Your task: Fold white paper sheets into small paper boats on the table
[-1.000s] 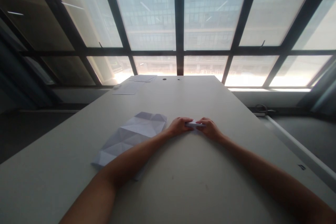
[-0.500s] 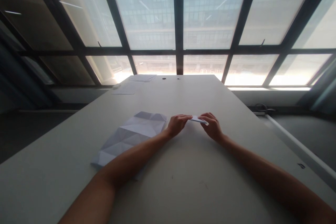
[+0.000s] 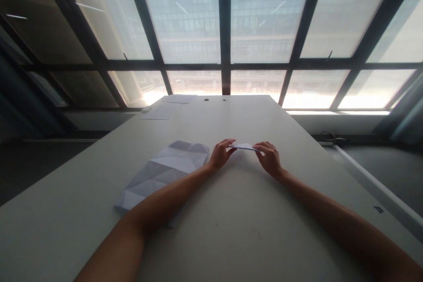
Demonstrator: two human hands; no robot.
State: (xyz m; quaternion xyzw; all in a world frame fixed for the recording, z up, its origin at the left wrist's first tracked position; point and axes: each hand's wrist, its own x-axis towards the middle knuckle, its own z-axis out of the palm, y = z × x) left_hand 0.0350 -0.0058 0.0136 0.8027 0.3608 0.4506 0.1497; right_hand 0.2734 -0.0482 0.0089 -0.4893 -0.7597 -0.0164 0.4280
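A small piece of folded white paper [image 3: 244,146] is held just above the table, stretched between my two hands. My left hand [image 3: 222,154] pinches its left end between thumb and fingers. The right end is gripped by my right hand [image 3: 268,157], fingers on top and thumb below. Left of my left hand lies a larger creased sheet of white paper [image 3: 165,165], marked with many triangular folds. My left forearm passes over it and hides part of its near side.
The long white table [image 3: 224,246] runs away toward a wall of windows. At its far left lie several flat paper sheets [image 3: 157,111]. A small dark mark [image 3: 378,209] shows near the right edge. A white pipe [image 3: 380,180] and dark cable [image 3: 330,135] are beyond that edge.
My left hand has shifted slightly left and its fingers have lifted, so more of the folded paper shows. The paper lies more level. The creased sheet has stayed put.
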